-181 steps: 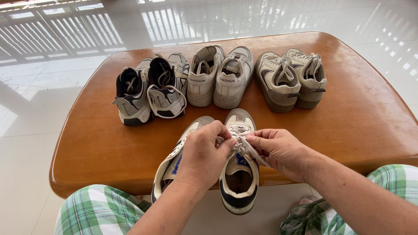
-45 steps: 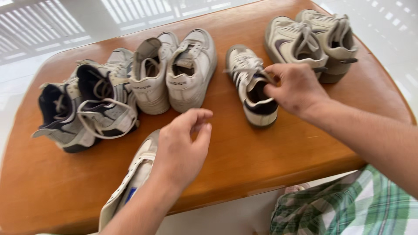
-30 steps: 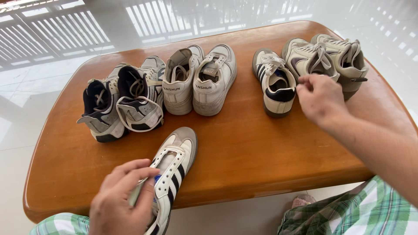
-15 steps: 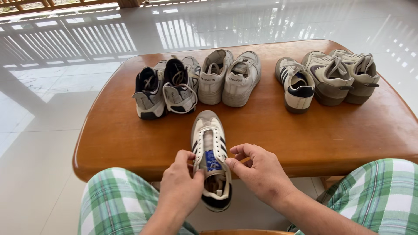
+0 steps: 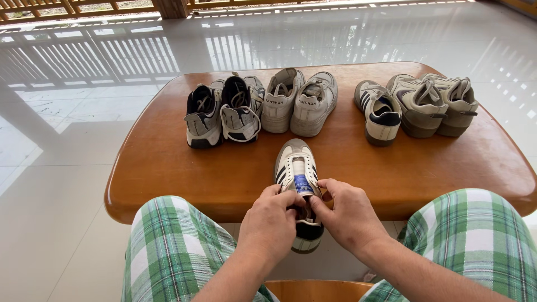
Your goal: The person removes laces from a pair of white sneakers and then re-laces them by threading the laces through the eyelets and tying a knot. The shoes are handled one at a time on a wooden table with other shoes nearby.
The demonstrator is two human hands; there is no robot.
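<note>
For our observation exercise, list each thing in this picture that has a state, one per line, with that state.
Near striped shoe: upright, unlaced, heel past the table edge.
Left hand: gripping its collar.
Right hand: gripping its collar.
Far striped shoe: upright, laced.
Dark high-tops: upright, laces loose.
White pair: upright.
Tan pair: upright, laced.

Your left hand [image 5: 272, 219]: lower centre of the frame, back facing up, fingers curled inward, fingertips pinched together at its upper right edge. Your left forearm: bare, running down to the bottom edge, left of centre. Your right hand [image 5: 348, 215]: just right of the left, back facing up, thumb and fingers bent toward the left hand, almost meeting it. Your right forearm: bare, slanting off to the lower right. Both wrists: roughly straight.
</note>
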